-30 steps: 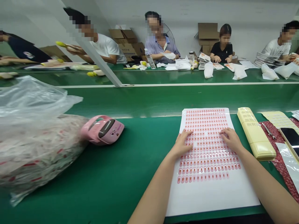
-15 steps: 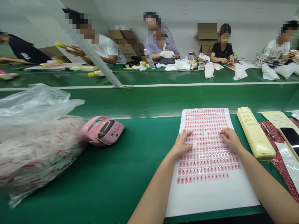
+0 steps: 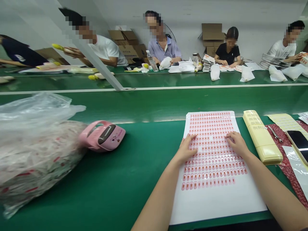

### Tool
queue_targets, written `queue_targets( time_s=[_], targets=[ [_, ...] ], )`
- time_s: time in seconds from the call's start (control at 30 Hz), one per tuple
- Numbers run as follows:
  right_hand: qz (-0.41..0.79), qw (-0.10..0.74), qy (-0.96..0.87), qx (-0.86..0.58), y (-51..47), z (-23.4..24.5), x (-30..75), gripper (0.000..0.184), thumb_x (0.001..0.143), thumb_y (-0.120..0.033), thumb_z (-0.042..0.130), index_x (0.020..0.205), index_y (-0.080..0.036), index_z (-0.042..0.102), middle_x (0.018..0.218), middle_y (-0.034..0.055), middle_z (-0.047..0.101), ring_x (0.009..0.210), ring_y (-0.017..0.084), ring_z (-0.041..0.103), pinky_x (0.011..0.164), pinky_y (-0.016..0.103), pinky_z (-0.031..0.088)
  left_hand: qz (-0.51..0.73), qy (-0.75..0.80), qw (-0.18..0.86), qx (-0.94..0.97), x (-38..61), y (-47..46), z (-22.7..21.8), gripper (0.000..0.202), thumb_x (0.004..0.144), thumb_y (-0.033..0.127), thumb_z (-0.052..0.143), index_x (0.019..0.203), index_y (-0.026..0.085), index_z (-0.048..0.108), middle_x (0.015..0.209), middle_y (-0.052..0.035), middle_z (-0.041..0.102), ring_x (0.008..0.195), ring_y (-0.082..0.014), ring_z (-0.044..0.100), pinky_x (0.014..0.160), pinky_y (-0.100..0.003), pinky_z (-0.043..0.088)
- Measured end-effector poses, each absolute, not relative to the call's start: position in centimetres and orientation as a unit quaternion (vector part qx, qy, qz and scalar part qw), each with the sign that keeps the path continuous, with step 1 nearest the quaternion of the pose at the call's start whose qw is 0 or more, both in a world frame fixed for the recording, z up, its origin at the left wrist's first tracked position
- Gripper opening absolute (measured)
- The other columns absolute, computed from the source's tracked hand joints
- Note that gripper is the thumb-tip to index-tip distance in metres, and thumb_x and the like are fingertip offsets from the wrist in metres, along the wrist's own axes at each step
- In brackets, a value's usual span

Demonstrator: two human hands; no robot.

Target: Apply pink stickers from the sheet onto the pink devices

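A white sheet covered with rows of small pink stickers lies on the green table in front of me. My left hand rests flat on its left side, fingers stretched out over the stickers. My right hand lies on the right side, fingers spread and slightly curled, touching the stickers. Neither hand holds anything.
A pink device sits beside a large clear plastic bag at left. A yellow block, tweezers, a phone and a red patterned cloth lie at right. Several people work across the green conveyor.
My hands stay on the sticker sheet. The view has shifted slightly, and the people across the belt have moved their hands.
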State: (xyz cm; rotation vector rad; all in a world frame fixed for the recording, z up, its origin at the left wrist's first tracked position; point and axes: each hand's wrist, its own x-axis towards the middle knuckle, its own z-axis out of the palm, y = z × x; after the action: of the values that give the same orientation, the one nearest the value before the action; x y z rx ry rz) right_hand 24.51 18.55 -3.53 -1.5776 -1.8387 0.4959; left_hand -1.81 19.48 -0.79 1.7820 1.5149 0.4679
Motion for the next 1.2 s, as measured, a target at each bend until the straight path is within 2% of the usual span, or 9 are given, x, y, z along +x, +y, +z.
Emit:
queue_targets(
  time_s=[0.2,0.43,0.53,0.77,1.07,1.2],
  targets=[
    [0.188,0.330,-0.703,-0.601,18.62,-3.61,24.58,0.018,0.078,-0.021,0.047,0.081,-0.022,0.064,0.091,0.0052,0.061,0.093,0.021,0.054,0.085,0.037,0.040,0.182,0.591,0.371,0.693,-1.94,19.58,-0.75,0.062,0.061,0.022,0.049,0.122,0.023,0.042,0.139,-0.0056,0.039,0.136,-0.0229,0.012,0.112,-0.040,0.007],
    [0.187,0.333,-0.702,-0.601,18.56,-3.53,24.42,0.018,0.078,-0.021,0.046,0.081,-0.021,0.064,0.092,0.0061,0.062,0.093,0.021,0.054,0.085,0.038,0.040,0.180,0.591,0.351,0.703,-1.34,19.34,-0.53,0.065,0.059,0.021,0.050,0.123,0.018,0.041,0.138,-0.0094,0.039,0.136,-0.0238,0.011,0.112,-0.039,0.002],
    [0.186,0.331,-0.703,-0.602,18.51,-3.45,24.41,0.018,0.078,-0.020,0.046,0.082,-0.020,0.064,0.092,0.0064,0.062,0.093,0.021,0.054,0.086,0.038,0.040,0.180,0.590,0.344,0.707,-1.19,19.33,-0.60,0.065,0.058,0.020,0.050,0.123,0.019,0.042,0.138,-0.0087,0.039,0.136,-0.0236,0.011,0.112,-0.039,0.000],
    [0.185,0.328,-0.704,-0.602,18.53,-3.36,24.57,0.018,0.078,-0.020,0.047,0.082,-0.020,0.064,0.091,0.0067,0.062,0.092,0.021,0.055,0.086,0.037,0.040,0.184,0.593,0.359,0.697,-1.59,19.43,-0.53,0.060,0.064,0.023,0.048,0.123,0.020,0.041,0.137,-0.0081,0.041,0.136,-0.0220,0.014,0.111,-0.040,0.006],
    [0.178,0.333,-0.705,-0.600,18.59,-3.58,24.50,0.018,0.078,-0.019,0.047,0.081,-0.021,0.064,0.091,0.0058,0.062,0.092,0.021,0.055,0.085,0.037,0.040,0.203,0.591,0.352,0.697,-1.22,19.27,-0.83,0.062,0.060,0.018,0.051,0.121,0.018,0.044,0.138,-0.0096,0.039,0.136,-0.0250,0.013,0.111,-0.041,0.002],
    [0.179,0.333,-0.705,-0.600,18.51,-3.54,24.52,0.018,0.078,-0.020,0.046,0.081,-0.021,0.064,0.091,0.0059,0.061,0.093,0.021,0.055,0.085,0.037,0.040,0.221,0.581,0.369,0.690,-1.64,19.55,-1.04,0.057,0.062,0.019,0.049,0.119,0.017,0.045,0.135,-0.0102,0.043,0.134,-0.0245,0.020,0.111,-0.041,0.008]
  ],
)
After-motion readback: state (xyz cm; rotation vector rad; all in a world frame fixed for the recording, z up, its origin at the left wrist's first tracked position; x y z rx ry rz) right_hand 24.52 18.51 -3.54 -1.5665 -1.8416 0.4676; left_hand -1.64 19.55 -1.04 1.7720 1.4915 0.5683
